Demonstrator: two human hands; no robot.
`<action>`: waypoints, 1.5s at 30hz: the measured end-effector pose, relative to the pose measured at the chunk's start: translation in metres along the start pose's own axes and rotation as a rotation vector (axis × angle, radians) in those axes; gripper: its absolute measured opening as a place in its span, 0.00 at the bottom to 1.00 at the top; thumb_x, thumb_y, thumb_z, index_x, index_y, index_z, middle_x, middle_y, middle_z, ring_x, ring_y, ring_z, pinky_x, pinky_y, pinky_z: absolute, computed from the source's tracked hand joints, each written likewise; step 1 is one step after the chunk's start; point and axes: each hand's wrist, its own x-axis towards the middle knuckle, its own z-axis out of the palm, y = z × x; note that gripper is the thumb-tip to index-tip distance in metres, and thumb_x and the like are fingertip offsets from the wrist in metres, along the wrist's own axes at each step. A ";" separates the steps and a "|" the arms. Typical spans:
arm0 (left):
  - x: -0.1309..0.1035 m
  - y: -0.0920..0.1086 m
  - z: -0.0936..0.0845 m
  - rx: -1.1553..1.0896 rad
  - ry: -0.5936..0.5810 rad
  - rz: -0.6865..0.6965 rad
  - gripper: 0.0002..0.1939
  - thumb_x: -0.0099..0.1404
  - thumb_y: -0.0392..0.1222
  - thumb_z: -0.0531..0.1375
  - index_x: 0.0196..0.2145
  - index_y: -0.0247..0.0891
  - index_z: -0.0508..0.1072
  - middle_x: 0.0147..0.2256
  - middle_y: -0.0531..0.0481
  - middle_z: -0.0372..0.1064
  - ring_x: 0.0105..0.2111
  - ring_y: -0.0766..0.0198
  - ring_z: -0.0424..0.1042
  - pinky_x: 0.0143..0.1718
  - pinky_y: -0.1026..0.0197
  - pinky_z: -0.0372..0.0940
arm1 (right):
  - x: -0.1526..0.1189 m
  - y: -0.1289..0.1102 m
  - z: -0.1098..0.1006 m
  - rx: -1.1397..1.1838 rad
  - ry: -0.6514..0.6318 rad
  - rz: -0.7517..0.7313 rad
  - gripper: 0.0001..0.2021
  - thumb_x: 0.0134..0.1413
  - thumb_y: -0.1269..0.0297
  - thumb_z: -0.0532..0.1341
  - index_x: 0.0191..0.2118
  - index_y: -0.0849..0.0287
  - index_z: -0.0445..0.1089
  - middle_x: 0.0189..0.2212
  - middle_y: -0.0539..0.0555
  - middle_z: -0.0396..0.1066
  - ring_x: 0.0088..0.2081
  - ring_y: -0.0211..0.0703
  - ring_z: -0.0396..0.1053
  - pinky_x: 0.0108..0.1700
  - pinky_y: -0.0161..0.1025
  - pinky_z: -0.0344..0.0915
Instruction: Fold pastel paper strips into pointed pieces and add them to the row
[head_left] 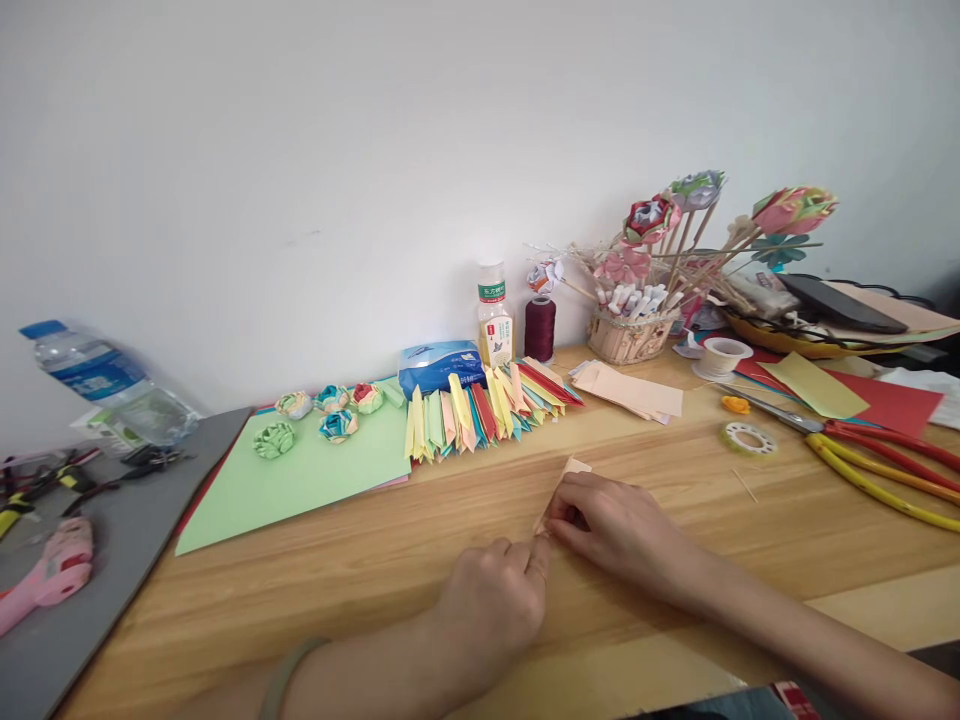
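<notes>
A small strip of pale peach paper lies on the wooden table, mostly covered by my fingers. My left hand is closed, its fingertips pressed on the strip's near end. Just to its right, my right hand is curled over the strip, thumb and fingers pinched on it. Behind my hands stands a long row of folded paper pieces in yellow, green, red, peach and blue. A stack of flat peach paper strips is at the back, right of that row.
Several paper flowers sit on green paper sheets. Red-and-yellow-handled scissors, a tape roll and a spool lie at right. A basket, purple thread and a drink bottle stand by the wall. A pink glue gun lies at left.
</notes>
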 end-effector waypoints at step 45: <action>0.012 -0.021 -0.011 -0.223 -0.060 -0.323 0.11 0.68 0.39 0.52 0.38 0.38 0.74 0.31 0.48 0.70 0.32 0.59 0.71 0.29 0.61 0.65 | -0.040 -0.005 0.004 0.017 0.040 -0.522 0.10 0.59 0.65 0.55 0.44 0.57 0.70 0.40 0.57 0.71 0.43 0.48 0.66 0.46 0.45 0.61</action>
